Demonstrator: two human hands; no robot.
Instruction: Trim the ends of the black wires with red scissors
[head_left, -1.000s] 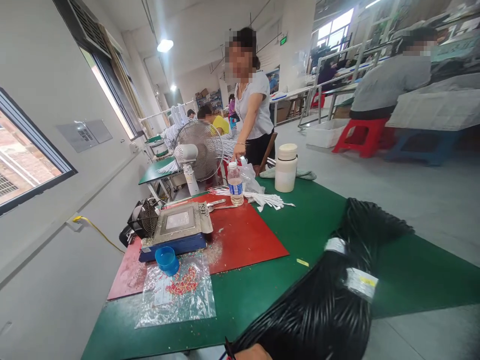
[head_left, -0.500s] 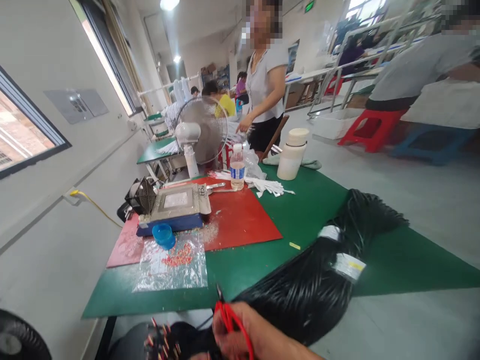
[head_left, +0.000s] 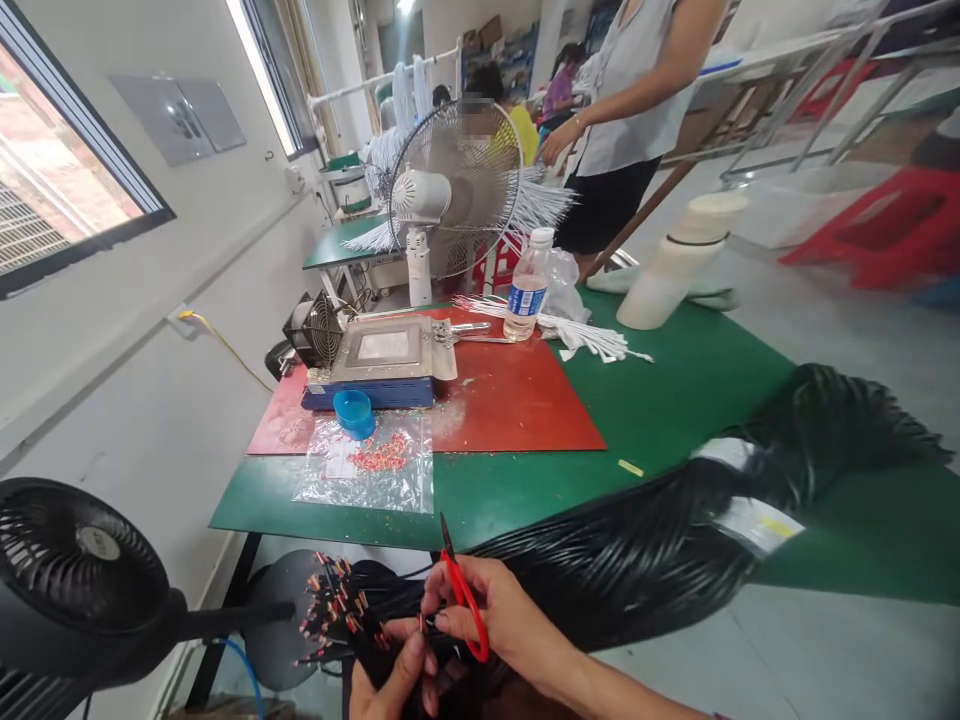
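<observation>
We are at the near edge of the green table, both hands working just in front of it. Left hand is closed around a bunch of black wires, stripped ends fanned out, red and yellowish. Right hand grips red-handled scissors, blades pointing up and away; its fingertips meet the left thumb at a wire end, and we cannot tell which fingers pinch it. A thick black bundle, banded in white, lies from the table's right side across the near edge towards our hands. Near the left corner we log a clear bag with red bits on it, and a blue cup at its upper end, beside a blue-based heater on the red mat. Towards the far edge: bottle, white wires, blurred pale jar.
</observation>
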